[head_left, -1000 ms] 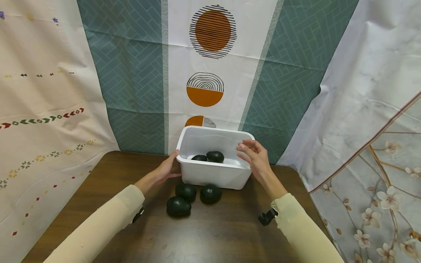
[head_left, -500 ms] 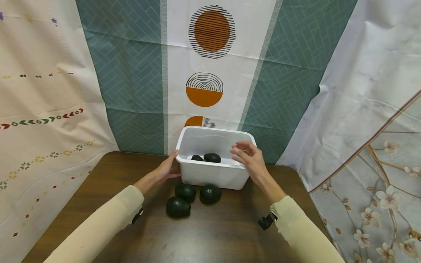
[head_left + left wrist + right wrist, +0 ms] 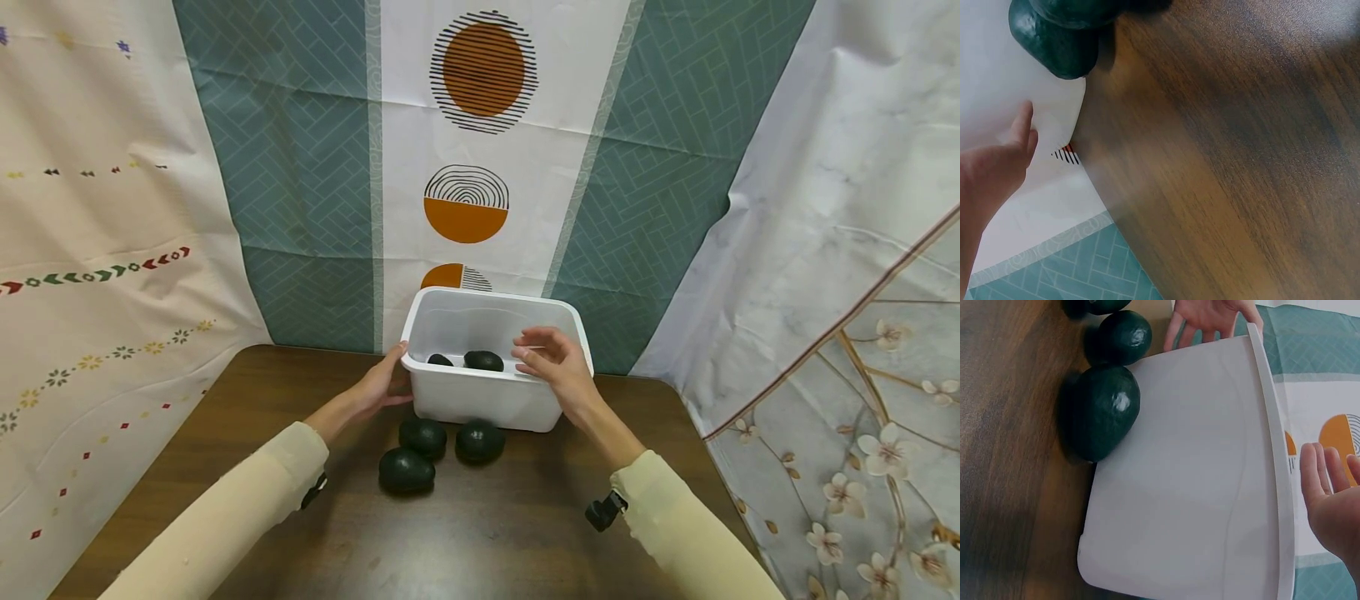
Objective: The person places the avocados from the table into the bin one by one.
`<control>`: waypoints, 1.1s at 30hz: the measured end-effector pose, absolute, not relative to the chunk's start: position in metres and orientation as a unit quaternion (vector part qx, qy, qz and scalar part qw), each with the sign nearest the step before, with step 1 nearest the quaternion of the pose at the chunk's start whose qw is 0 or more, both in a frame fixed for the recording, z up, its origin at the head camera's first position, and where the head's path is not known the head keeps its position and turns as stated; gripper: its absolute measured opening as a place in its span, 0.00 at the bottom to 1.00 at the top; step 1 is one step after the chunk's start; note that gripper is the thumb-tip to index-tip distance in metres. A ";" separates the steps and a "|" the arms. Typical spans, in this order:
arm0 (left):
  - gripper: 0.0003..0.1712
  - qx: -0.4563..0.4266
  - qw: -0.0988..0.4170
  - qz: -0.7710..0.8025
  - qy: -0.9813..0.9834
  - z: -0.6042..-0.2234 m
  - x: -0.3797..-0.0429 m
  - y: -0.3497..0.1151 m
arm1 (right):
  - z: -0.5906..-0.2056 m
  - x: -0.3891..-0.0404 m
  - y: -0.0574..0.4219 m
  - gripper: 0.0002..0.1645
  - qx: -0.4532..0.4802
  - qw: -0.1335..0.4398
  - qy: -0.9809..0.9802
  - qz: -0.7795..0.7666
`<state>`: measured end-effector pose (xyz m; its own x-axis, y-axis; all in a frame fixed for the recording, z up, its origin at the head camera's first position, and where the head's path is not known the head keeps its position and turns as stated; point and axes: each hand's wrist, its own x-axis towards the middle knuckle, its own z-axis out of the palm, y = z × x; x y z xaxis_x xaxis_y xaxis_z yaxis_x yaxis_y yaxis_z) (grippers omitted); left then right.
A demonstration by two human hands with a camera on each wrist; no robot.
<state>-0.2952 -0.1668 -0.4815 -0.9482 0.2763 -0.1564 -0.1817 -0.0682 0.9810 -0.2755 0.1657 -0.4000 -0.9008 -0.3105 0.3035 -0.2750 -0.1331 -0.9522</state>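
Observation:
A white plastic bin [image 3: 487,400] stands at the table's back edge with two avocados, one in the middle [image 3: 483,361] and one partly hidden by the front wall [image 3: 439,360]. Three more dark green avocados lie before it: one by the front wall [image 3: 480,442], one to its left [image 3: 422,438], one nearest me [image 3: 406,471]. My left hand [image 3: 378,383] rests against the bin's left end, thumb at the rim, fingers straight along the outside [image 3: 1207,319]. Over the bin's right part hovers my right hand [image 3: 558,371], fingers loosely bent, holding nothing.
The brown wooden table [image 3: 480,533] extends toward me. Right behind the bin hangs a patterned cloth [image 3: 307,208] in teal and white. Other cloths close off the left [image 3: 112,250] and the right [image 3: 840,292] sides.
My right hand has moved left and slightly down over the bin. Both avocados inside the bin have shifted a little left. My left hand has stayed in place.

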 end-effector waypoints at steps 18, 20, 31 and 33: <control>0.49 0.041 0.159 0.725 0.669 -0.483 -0.296 -0.167 | -0.405 -0.269 0.158 0.24 -0.251 0.023 0.678 -0.690; 0.49 0.040 0.159 0.726 0.668 -0.483 -0.296 -0.167 | -0.405 -0.267 0.157 0.24 -0.249 0.024 0.685 -0.685; 0.49 0.034 0.160 0.727 0.667 -0.483 -0.298 -0.168 | -0.408 -0.262 0.153 0.24 -0.261 0.028 0.707 -0.657; 0.49 0.032 0.159 0.728 0.666 -0.482 -0.297 -0.168 | -0.408 -0.261 0.153 0.24 -0.268 0.031 0.711 -0.649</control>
